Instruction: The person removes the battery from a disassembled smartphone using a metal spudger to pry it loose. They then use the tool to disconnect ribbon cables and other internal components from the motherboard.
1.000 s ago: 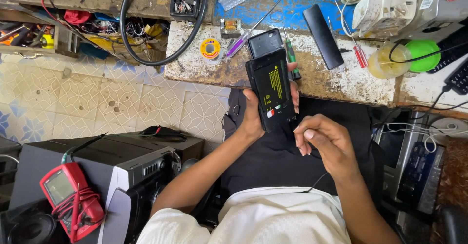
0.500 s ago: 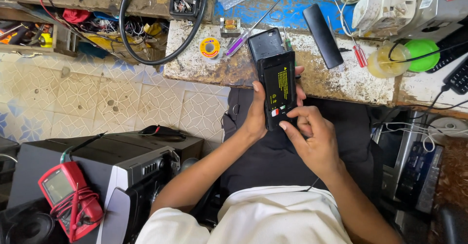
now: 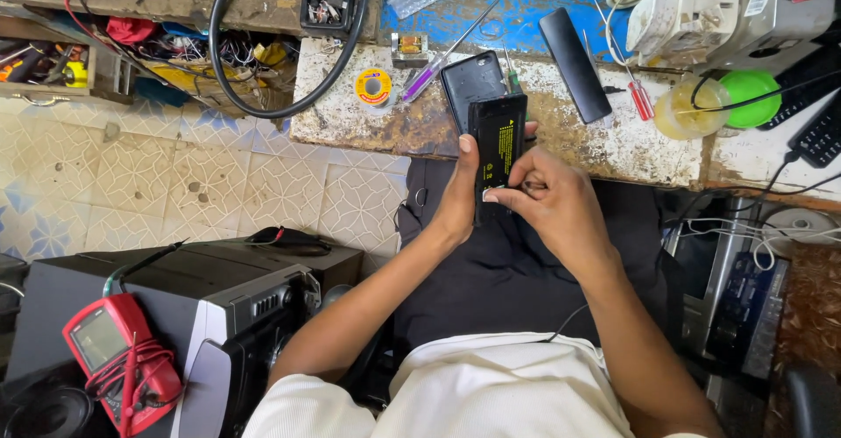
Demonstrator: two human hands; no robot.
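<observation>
Left hand (image 3: 457, 194) grip stays clamped around black battery pack (image 3: 497, 144), upright at frame centre, just below counter (image 3: 604, 144) edge. Right hand (image 3: 552, 203), open and apart a second ago, now pinches pack's lower end; work shifts to fingertip handling.

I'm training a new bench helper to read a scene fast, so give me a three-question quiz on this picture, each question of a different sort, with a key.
1. True or false: the left hand grips the black battery pack while the right hand picks at its lower end.
2. What lies on the bench right behind the pack? A) a black phone-like device B) a hammer C) a cup
3. Fill in: the red multimeter rests on a grey ____ at lower left.

Key: 1 true; 2 A; 3 speaker.
</observation>
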